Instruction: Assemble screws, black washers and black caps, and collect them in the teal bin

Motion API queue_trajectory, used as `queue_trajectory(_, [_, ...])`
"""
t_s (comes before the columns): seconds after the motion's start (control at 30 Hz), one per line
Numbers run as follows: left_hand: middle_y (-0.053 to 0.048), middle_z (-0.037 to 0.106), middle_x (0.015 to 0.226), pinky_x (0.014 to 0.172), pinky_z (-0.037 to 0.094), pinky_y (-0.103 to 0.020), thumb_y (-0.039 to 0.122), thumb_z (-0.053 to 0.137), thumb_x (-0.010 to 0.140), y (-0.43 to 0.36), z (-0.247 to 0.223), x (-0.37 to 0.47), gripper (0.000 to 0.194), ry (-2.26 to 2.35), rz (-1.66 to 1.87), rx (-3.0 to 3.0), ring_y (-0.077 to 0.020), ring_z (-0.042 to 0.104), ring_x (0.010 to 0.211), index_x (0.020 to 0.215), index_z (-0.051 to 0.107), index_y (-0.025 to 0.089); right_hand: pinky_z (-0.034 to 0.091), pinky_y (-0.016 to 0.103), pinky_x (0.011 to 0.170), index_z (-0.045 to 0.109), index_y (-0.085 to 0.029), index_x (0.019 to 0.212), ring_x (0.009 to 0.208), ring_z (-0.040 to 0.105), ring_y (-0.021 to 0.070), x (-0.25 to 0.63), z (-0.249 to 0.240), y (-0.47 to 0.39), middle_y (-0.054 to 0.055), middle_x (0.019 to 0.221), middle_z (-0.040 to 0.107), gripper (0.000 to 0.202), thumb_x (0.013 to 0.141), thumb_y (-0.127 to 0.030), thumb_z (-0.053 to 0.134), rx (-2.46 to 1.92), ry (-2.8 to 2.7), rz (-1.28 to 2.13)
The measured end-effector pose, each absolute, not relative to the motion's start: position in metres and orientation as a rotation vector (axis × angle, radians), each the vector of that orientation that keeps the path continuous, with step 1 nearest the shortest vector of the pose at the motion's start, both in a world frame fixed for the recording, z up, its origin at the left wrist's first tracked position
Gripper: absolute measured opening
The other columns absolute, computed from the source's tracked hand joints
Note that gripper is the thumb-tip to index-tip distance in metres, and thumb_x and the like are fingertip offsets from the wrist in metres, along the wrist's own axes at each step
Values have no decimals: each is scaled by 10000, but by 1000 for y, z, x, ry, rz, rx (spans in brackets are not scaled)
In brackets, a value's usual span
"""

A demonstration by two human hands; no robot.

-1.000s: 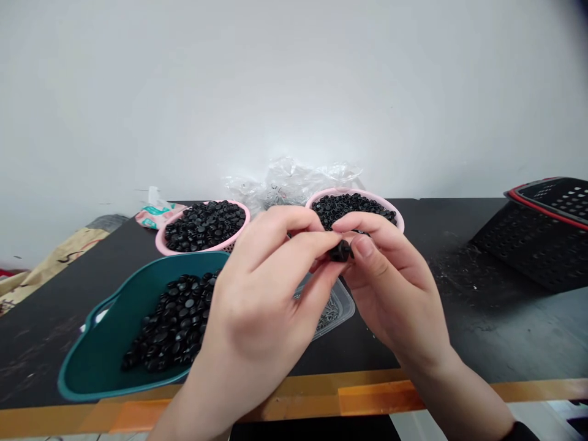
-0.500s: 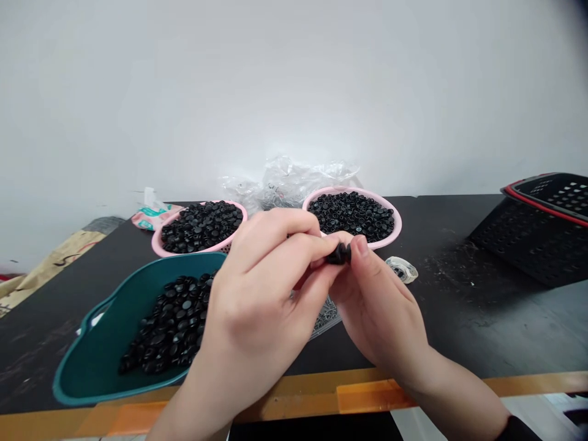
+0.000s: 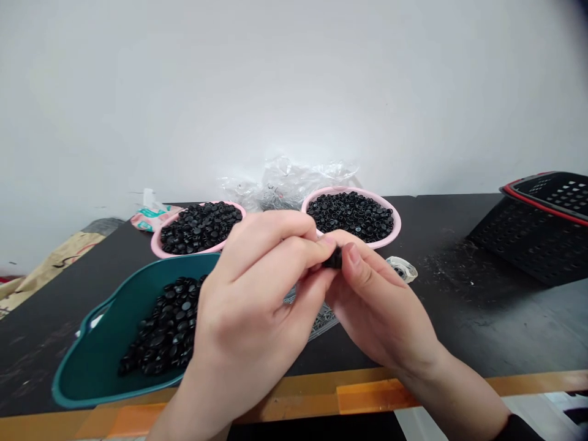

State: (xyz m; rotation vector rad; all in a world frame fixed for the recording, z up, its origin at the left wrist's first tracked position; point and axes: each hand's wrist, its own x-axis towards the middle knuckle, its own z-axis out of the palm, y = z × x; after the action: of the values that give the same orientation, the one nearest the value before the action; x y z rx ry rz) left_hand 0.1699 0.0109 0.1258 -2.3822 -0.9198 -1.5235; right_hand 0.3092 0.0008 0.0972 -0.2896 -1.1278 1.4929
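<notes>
Between my two hands is a small round black plastic piece, mostly covered by fingers. My left hand pinches it from the left with thumb and fingertips. From the other side the thumb of my right hand presses on it, fingers curled behind. Both hands are held above the table, in front of a clear bag of small metal screws that they partly hide. At the left, a teal basin holds many glossy black round pieces.
Behind stand two pink baskets, a left one and a right one, heaped with black pieces. Crumpled clear plastic lies by the wall. A tape roll and a black basket are at the right. Tape covers the table edge.
The two hands have come closer together on the black piece, and less of it shows between the fingers. Both have shifted slightly left.
</notes>
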Motion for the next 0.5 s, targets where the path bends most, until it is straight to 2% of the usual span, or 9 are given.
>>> queue_trajectory(0.13, [52,697,1026,907,540,-286,45,696,917,9,124,174,205,-924,-1514,-2383,-102,645,939,917,620,235,572,360,952,730,-272,1005,1036,681,214,309,96,0,33,914,705,215,1054,-362,541,-325,-1132,1401])
queue_trajectory(0.23, [24,709,1054,917,544,-343,54,671,929,10,121,177,197,-927,-1479,-2396,-151,664,979,950,620,242,573,336,916,737,-262,990,996,675,200,307,94,1,29,876,677,232,1060,-347,533,-348,-1112,1345])
queue_trajectory(0.33, [1,712,1029,850,546,-361,50,666,914,12,119,179,186,-848,-1474,-2420,-173,670,937,940,625,230,573,320,892,735,-262,965,948,674,184,307,93,4,19,864,670,234,1059,-345,537,-360,-1093,1307])
queue_trajectory(0.43, [0,708,1024,844,550,-361,55,666,913,11,122,181,180,-852,-1478,-2375,-173,670,930,955,639,228,583,327,861,731,-262,939,952,684,200,309,93,7,28,895,702,252,1039,-424,565,-431,-1142,1311])
queue_trajectory(0.5, [-3,711,1052,889,552,-367,83,668,923,10,126,175,172,-919,-1444,-2337,-185,676,972,997,668,239,580,338,862,748,-264,997,981,695,213,314,94,10,42,964,732,319,1034,-507,545,-494,-1256,1329])
